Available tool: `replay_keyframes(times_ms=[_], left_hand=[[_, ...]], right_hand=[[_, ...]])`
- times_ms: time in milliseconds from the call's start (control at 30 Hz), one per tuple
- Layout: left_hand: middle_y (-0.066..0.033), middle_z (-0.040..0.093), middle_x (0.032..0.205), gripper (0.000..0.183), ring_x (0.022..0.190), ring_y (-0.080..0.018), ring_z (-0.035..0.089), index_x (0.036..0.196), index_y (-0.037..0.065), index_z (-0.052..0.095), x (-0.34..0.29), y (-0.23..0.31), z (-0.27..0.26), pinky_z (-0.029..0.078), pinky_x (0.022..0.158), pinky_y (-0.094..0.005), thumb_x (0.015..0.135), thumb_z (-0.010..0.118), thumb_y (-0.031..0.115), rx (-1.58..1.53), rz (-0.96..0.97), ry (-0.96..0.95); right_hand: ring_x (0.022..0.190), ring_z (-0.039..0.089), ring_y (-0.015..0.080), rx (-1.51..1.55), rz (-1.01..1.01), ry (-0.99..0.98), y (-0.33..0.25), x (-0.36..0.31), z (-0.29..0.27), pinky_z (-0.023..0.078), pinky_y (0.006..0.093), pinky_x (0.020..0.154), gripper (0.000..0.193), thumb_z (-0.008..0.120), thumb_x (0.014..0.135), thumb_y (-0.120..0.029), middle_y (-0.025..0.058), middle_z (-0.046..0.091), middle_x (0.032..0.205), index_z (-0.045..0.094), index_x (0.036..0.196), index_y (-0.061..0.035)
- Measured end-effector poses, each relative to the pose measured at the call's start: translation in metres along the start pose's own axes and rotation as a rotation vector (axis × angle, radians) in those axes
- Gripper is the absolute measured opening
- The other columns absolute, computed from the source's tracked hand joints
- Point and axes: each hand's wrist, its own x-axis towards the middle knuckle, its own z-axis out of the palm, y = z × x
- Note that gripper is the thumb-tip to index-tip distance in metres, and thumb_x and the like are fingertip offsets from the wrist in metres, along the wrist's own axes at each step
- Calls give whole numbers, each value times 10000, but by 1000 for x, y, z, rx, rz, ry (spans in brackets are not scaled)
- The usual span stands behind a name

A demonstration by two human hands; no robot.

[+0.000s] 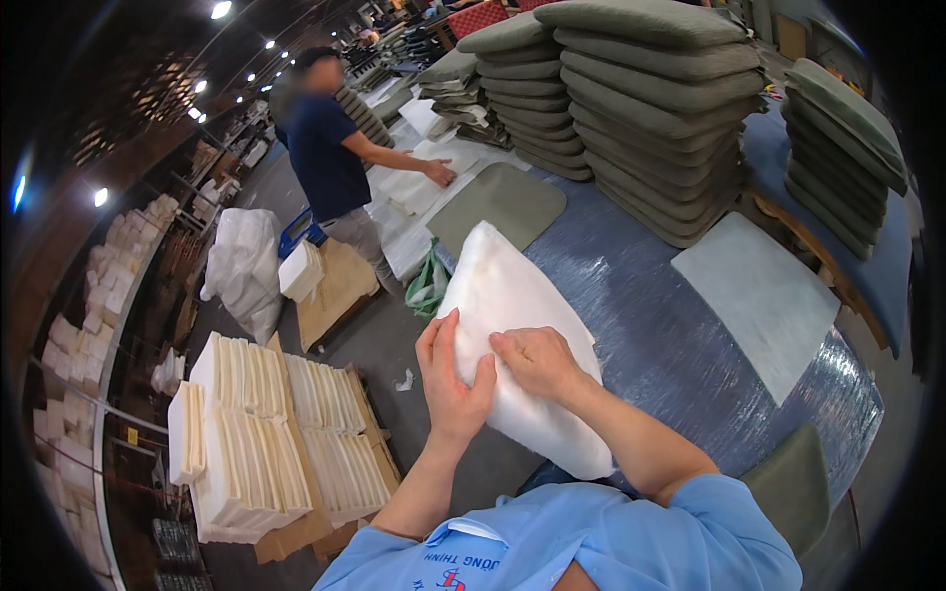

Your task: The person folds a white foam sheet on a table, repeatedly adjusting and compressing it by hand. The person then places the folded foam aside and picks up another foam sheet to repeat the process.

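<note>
A thick white cushion pad [517, 286], fluffy like fibre batting, stands tilted in front of me at the near edge of the table. My left hand [453, 379] holds it by its left side, thumb and fingers apart against the soft edge. My right hand [540, 362] is closed on the pad's face, its fingertips pinching the fluffy layer just right of my left hand. Behind the pad, a flat olive-green fabric piece [503, 207] lies on the table. What is under the pad's lower end is hidden.
The table [641, 295] has a shiny blue-grey covering. Tall stacks of olive cushions [660, 108] stand at its far side; a pale sheet [759, 286] lies at right. Stacked white foam pads [251, 443] sit on the floor at left. A co-worker [330, 148] handles white sheets beyond.
</note>
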Motion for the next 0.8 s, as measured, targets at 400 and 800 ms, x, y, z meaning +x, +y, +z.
replay_keyframes(times_ms=[400,800], left_hand=[[-223,454,1471,694,1376,-361,468,1518,21,491,-15,-19,-3,366,1179,-464,851,676,70,14,-22,40],[-226,503,1423,648,1401,-401,462,1455,2,553,-13,8,10,365,1185,-494,826,684,84,-21,61,20]], right_hand=[[1011,713,364,164,68,149,25,-38,-11,538,453,884,260,669,1005,-263,170,742,1075,713,1209,-108],[1139,671,317,190,-62,254,50,-74,-6,523,388,985,257,720,932,-151,157,704,1195,747,1175,-69]])
